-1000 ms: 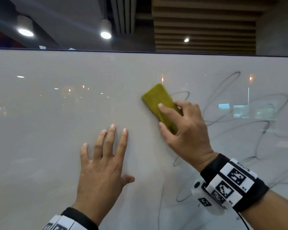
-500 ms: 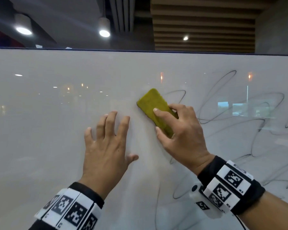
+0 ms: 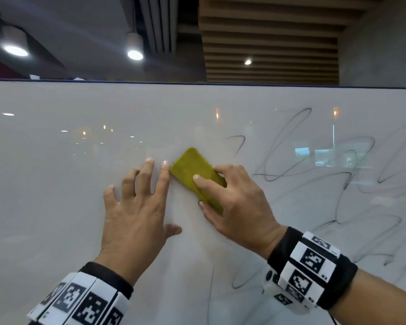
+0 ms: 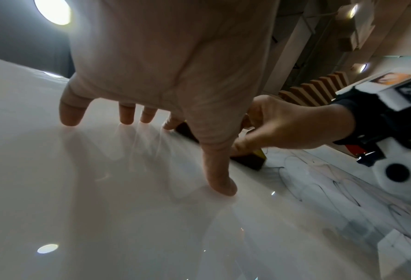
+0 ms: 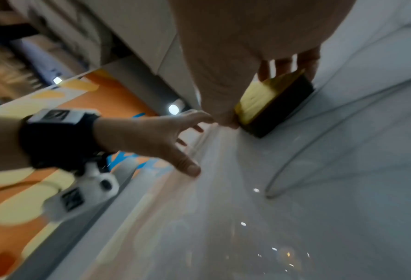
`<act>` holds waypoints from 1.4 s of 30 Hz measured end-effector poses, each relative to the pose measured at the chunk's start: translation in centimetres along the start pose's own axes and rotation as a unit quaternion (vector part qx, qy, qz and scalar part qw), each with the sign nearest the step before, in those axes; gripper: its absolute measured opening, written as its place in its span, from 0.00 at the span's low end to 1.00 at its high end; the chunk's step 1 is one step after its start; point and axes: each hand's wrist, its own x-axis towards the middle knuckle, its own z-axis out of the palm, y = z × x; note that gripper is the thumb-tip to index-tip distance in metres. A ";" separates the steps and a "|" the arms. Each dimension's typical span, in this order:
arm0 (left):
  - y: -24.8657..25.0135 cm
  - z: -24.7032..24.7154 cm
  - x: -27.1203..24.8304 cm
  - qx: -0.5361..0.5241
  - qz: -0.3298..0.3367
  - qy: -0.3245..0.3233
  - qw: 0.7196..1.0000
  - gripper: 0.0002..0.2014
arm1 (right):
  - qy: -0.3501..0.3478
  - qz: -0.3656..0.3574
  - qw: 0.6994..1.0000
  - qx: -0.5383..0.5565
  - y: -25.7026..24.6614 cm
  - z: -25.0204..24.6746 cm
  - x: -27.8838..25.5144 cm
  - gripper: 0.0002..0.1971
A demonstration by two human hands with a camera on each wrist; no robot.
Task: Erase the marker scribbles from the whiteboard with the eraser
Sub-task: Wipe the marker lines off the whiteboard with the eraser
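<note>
A glossy whiteboard point(image 3: 56, 184) fills the head view, with black marker scribbles point(image 3: 338, 184) across its right half and lower middle. My right hand point(image 3: 234, 202) grips a yellow-green eraser point(image 3: 192, 170) and holds it tilted against the board. Its dark felt side lies on the surface in the right wrist view, on the eraser point(image 5: 271, 106). My left hand point(image 3: 136, 207) lies flat on the board with its fingers spread, and its index fingertip is right beside the eraser's left corner. In the left wrist view the left hand point(image 4: 151, 94) presses the whiteboard point(image 4: 103, 208) with its fingertips.
The board's left half shows only ceiling-light reflections. Its dark top edge point(image 3: 197, 82) runs across the view below ceiling lamps point(image 3: 134, 53) and wooden slats. A curved marker line point(image 5: 295, 166) runs below the eraser in the right wrist view.
The eraser in my right hand has slid down and to the left over the board. My left hand has shifted up and right, so the two hands are now close together.
</note>
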 end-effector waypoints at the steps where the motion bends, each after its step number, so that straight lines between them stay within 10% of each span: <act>1: 0.0 0.0 0.0 0.000 0.000 0.000 1.000 0.65 | -0.013 -0.017 1.000 -0.005 0.5 -0.3 0.1 0.22; 7: 0.2 -0.2 -0.1 0.006 -0.009 -0.017 1.000 0.65 | 0.071 0.114 0.991 0.003 3.1 -1.0 2.0 0.22; 16: 0.4 -0.2 -0.2 0.006 -0.014 -0.016 1.000 0.65 | 0.036 0.058 0.998 -0.013 4.1 -1.5 1.4 0.22; 21: 0.5 -0.3 -0.2 0.000 -0.029 -0.025 0.999 0.65 | 0.086 0.143 0.986 0.019 2.7 -0.8 1.1 0.23; 27: 1.0 -0.7 -0.3 -0.003 -0.052 -0.058 0.997 0.64 | -0.017 -0.031 0.999 0.021 1.5 -0.3 -0.5 0.22; 32: 2.4 -2.0 -0.1 -0.021 -0.082 -0.093 0.992 0.51 | 0.095 0.163 0.981 0.045 4.7 -1.4 1.7 0.23; 38: 6.7 -4.3 3.2 -0.233 -0.058 0.015 0.971 0.25 | 0.018 0.124 0.988 0.094 1.2 -0.7 -0.1 0.23; 42: 8.7 -4.6 5.8 -0.245 -0.072 -0.002 0.967 0.28 | -0.047 0.083 0.983 0.154 1.8 -1.3 -0.7 0.17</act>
